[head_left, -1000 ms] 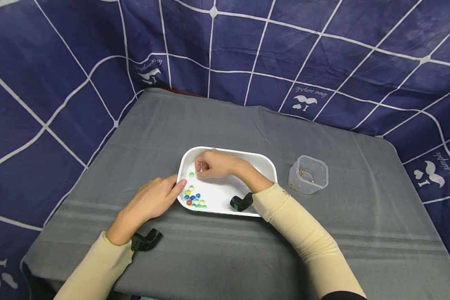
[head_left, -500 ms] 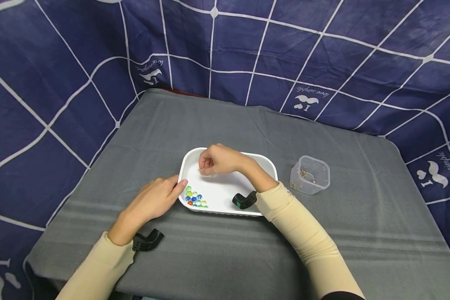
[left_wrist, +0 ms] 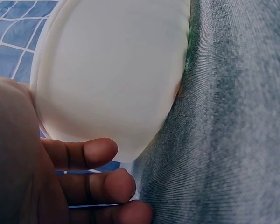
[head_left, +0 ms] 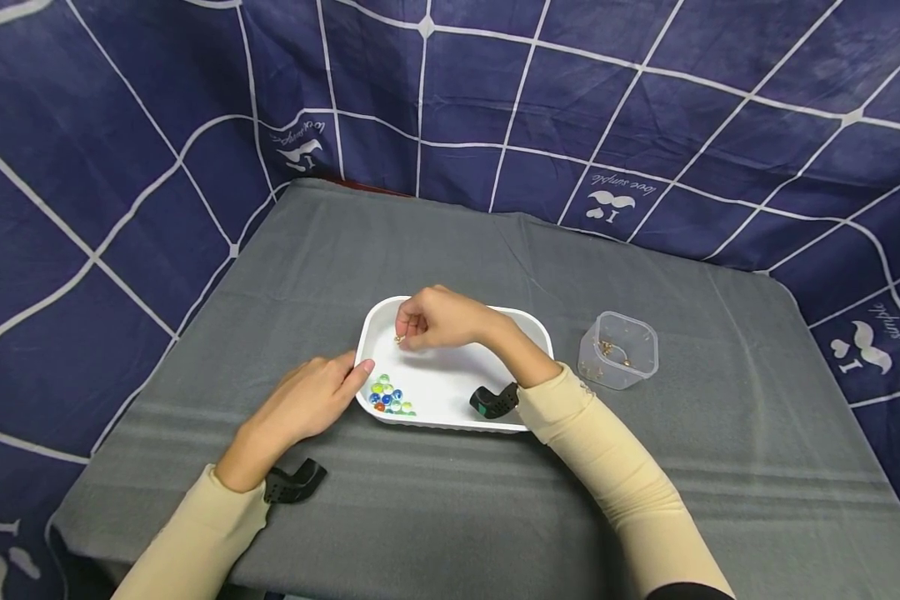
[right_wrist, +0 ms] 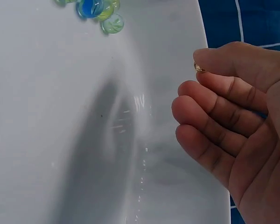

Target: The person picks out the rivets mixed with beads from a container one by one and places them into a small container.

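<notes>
My left hand point(head_left: 303, 396) grips the left end of a white tray point(head_left: 442, 383). Its thumb lies over the rim, and in the left wrist view the fingers point(left_wrist: 102, 153) curl against the tray's outer wall. Between thumb and index finger my right hand point(head_left: 442, 319) pinches a tiny gold-coloured piece point(right_wrist: 199, 68), held above the tray's far left part; most of it is hidden by the fingertips. Several glass marbles point(head_left: 387, 398) in green, yellow, blue and orange cluster in the near left corner of the tray.
To the right of the tray stands a clear plastic box point(head_left: 617, 371) with several small gold-coloured pieces inside. Grey cloth point(head_left: 450, 508) covers the table. Behind it and at both sides hangs a dark blue curtain point(head_left: 480, 92) with white lines.
A green marble near the right fingertips has rolled toward me into the cluster. My right hand has risen slightly with the gold-coloured piece. The left hand stays on the rim.
</notes>
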The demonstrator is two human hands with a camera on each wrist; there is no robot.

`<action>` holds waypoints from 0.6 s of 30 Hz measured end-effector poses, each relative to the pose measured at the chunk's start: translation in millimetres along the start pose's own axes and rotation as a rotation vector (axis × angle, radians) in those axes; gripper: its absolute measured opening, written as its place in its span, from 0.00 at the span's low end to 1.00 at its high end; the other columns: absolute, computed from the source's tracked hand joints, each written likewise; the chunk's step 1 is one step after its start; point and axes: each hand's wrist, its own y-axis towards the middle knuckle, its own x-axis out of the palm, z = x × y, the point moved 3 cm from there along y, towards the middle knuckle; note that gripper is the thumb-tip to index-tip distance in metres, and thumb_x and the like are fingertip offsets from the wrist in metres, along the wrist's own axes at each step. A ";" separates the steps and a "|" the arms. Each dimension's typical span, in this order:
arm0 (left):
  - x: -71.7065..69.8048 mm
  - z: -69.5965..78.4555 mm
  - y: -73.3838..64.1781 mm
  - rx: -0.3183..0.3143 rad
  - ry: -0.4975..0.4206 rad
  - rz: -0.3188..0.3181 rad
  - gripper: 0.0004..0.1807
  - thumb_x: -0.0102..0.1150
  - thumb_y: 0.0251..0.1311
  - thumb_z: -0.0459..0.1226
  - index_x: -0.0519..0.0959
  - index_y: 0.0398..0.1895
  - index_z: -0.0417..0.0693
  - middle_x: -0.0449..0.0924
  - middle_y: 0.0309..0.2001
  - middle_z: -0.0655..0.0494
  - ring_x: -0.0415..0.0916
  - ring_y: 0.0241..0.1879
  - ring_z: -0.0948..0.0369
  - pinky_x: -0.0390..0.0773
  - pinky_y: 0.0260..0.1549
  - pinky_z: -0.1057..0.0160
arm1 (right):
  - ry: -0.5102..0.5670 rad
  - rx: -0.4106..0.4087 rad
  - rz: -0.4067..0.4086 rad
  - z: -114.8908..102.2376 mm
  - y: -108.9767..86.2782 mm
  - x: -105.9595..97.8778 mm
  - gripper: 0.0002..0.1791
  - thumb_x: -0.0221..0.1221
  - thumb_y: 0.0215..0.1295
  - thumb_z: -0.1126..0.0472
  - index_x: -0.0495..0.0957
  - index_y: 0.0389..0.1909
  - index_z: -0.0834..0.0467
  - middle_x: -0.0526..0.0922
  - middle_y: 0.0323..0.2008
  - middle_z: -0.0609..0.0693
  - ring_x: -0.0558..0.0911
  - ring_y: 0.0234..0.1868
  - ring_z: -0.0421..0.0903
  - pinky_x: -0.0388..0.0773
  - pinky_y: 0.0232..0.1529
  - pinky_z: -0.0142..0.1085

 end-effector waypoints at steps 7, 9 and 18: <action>0.8 -0.1 0.0 0.003 0.003 0.002 0.21 0.42 0.77 0.49 0.79 0.43 0.43 0.82 0.33 0.48 0.80 0.32 0.51 0.73 0.32 0.46 | 0.019 -0.007 0.010 -1.2 -3.8 -3.1 0.03 0.66 0.59 0.64 0.82 0.32 0.58 0.81 0.25 0.44 0.79 0.28 0.38 0.75 0.35 0.30; 1.4 -0.3 0.1 0.004 0.003 0.003 0.21 0.42 0.77 0.49 0.79 0.43 0.43 0.82 0.34 0.47 0.80 0.33 0.51 0.73 0.32 0.46 | 0.024 -0.009 0.014 -2.6 -5.2 -4.9 0.03 0.66 0.58 0.63 0.82 0.32 0.57 0.82 0.26 0.44 0.79 0.29 0.38 0.75 0.35 0.30; 1.3 -1.6 0.5 0.007 -0.006 -0.001 0.22 0.42 0.77 0.49 0.79 0.44 0.42 0.82 0.34 0.47 0.79 0.32 0.52 0.73 0.33 0.46 | 0.037 -0.004 0.037 -7.4 -12.1 -15.4 0.03 0.67 0.59 0.63 0.82 0.32 0.57 0.82 0.26 0.44 0.80 0.30 0.39 0.76 0.37 0.31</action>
